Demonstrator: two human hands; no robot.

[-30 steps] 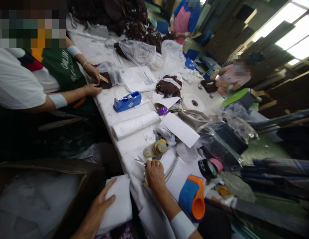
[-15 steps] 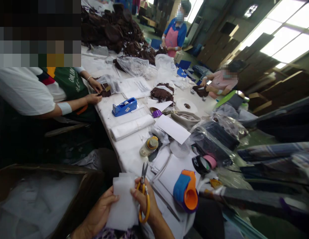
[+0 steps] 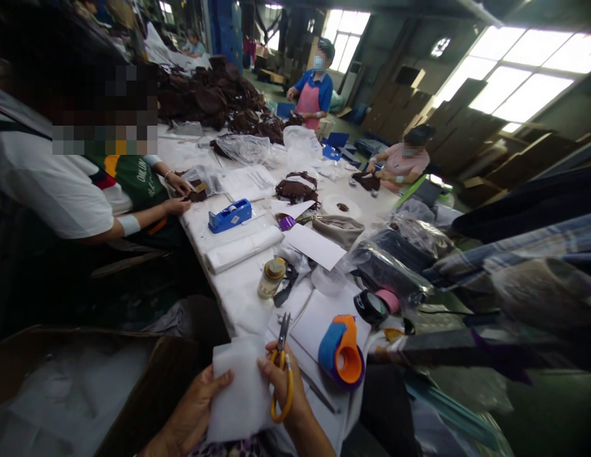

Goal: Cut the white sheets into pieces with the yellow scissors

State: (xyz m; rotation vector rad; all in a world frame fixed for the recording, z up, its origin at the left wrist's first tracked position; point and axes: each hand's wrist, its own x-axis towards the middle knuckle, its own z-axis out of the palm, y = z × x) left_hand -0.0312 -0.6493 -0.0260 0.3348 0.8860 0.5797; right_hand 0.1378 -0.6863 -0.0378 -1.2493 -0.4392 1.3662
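Observation:
A stack of translucent white sheets (image 3: 239, 390) is held upright above my lap, at the near edge of the table. My left hand (image 3: 196, 401) grips its left side, thumb on the front face. On the other side, my right hand (image 3: 286, 381) pinches the stack's edge. Yellow-handled scissors (image 3: 282, 374) hang on that same hand, blades pointing up and slightly apart. Behind the hands stands a small jar with a yellowish cap (image 3: 271, 278). Right of them lies an orange and blue tape dispenser (image 3: 343, 352).
A cardboard box (image 3: 157, 365) of translucent sheets sits at lower left. On the white table (image 3: 238, 289) are a blue tape dispenser (image 3: 230, 216), a white roll (image 3: 245, 247) and brown items. A person in a green apron works at left; others are farther back.
The camera view has shifted, so the table items appear further left. Both hands still hold the stack, and the scissors remain on my right hand.

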